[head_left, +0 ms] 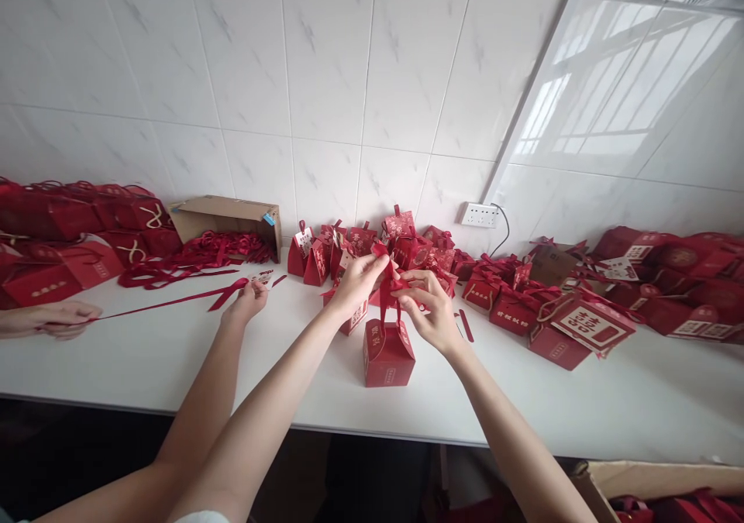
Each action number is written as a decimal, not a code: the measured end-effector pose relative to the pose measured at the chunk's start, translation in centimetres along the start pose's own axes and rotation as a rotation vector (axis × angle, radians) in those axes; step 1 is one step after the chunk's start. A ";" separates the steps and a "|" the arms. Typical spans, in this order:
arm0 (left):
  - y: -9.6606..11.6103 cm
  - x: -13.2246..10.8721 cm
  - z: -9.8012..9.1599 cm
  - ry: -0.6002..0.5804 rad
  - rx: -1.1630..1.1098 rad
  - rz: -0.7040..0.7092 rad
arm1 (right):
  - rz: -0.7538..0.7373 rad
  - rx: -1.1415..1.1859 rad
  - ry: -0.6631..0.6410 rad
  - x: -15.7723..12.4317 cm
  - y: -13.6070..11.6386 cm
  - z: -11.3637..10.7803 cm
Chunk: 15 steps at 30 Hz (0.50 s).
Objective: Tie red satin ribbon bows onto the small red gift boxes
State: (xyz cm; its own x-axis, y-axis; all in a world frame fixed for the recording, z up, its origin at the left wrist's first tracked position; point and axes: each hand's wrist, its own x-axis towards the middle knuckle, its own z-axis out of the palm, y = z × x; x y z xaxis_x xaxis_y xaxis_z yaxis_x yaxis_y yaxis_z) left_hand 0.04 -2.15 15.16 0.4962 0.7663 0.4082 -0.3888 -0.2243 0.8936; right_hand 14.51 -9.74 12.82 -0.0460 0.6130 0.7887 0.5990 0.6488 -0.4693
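A small red gift box with pale printed characters stands upright on the white table in front of me. From its top rises a dark red ribbon, which both my hands work on just above the box. My left hand pinches the upper part of it between thumb and fingers. My right hand has its fingers closed on the ribbon's right side; its exact hold is partly hidden. Behind them is a group of similar small red boxes, some with ribbon loops on top.
At left a co-worker's hands stretch a long red ribbon. An open cardboard box spills ribbons against the tiled wall. Larger red boxes crowd the right; more are piled far left. A socket strip with a cable is behind.
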 end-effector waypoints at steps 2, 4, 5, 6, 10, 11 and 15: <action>0.1 0.1 0.0 -0.026 0.139 0.068 | 0.113 0.161 0.022 0.1 0.2 0.0; 0.3 0.1 0.0 -0.072 0.275 0.127 | 0.214 0.347 0.004 0.4 0.5 -0.1; 0.5 0.0 0.1 -0.098 0.330 0.148 | 0.254 0.409 -0.024 0.5 0.7 -0.1; 0.7 0.0 0.1 -0.123 0.380 0.167 | 0.284 0.437 -0.057 0.7 0.8 -0.1; 1.8 -0.3 0.4 -0.171 0.563 0.209 | 0.355 0.258 -0.092 1.0 0.9 -0.1; 2.0 -0.4 0.5 -0.177 0.586 0.209 | 0.358 0.186 -0.083 1.0 0.8 -0.1; 2.2 -0.7 0.7 -0.201 0.593 0.190 | 0.302 -0.121 0.000 0.9 0.4 0.1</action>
State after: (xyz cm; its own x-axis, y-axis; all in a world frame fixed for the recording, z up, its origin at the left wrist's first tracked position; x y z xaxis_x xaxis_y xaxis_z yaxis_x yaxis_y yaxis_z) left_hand -0.61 -3.56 16.95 0.6190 0.5657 0.5448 -0.0187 -0.6829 0.7303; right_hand 14.58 -8.89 13.33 0.1484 0.7694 0.6213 0.6761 0.3796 -0.6315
